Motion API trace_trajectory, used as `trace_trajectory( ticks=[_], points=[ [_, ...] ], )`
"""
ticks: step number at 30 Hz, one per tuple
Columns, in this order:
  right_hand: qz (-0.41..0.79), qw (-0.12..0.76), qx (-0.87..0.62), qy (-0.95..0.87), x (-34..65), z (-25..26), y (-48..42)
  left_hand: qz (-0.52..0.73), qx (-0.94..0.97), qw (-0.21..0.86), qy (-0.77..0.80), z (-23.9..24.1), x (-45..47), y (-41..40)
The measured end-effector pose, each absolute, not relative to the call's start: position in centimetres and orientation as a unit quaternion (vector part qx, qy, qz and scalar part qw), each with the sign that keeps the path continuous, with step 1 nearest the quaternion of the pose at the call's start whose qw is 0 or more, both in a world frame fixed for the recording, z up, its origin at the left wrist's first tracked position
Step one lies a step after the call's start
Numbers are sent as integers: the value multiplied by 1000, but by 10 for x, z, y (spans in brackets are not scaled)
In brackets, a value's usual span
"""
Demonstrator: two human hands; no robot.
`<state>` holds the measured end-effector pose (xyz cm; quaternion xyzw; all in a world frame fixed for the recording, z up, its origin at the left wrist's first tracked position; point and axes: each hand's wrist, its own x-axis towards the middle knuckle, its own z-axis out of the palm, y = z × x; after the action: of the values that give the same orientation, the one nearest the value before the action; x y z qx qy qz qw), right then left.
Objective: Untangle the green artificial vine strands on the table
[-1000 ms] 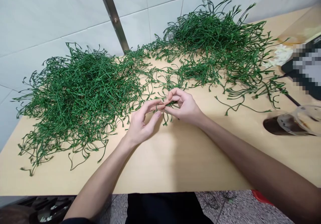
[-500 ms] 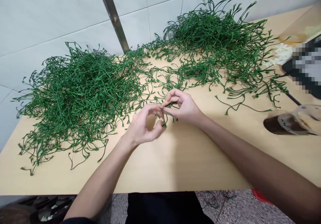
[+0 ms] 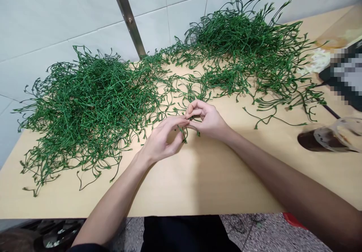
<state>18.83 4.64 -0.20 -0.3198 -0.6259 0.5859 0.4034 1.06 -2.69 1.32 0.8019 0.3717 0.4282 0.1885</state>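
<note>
My left hand (image 3: pixel 162 141) and my right hand (image 3: pixel 205 119) meet over the middle of a light wooden table (image 3: pixel 198 180). Both pinch the same small green plastic sprig (image 3: pixel 184 132), whose thin stems hang down between the fingertips. A big heap of the same green stems (image 3: pixel 90 105) lies to the left of my hands. A second heap (image 3: pixel 249 45) spreads behind and to the right. Loose strands trail between the two heaps just beyond my fingers.
A clear cup with dark liquid (image 3: pixel 330 137) lies at the right edge. Behind it sit a dark pixelated object (image 3: pixel 346 78) and some white scraps (image 3: pixel 316 61). A metal bar (image 3: pixel 128 18) runs up the tiled wall. The table's front edge is close to my body.
My left fingers curled in and then stretched toward the right hand again, still on the sprig. The right hand has hardly moved.
</note>
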Motion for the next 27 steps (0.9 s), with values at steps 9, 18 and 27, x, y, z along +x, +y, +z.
trace_trajectory(
  ticks=[9, 18, 27],
  points=[
    [596, 403, -325, -614, 186, 0, 42, 492, 761, 192, 376, 0, 10, -27],
    [592, 397, -322, -623, 188, -1, 45, 441, 793, 218, 359, 12, 14, -30],
    [578, 398, -321, -636, 188, -4, 45, 413, 801, 164, 402, 14, 7, -27]
  ],
)
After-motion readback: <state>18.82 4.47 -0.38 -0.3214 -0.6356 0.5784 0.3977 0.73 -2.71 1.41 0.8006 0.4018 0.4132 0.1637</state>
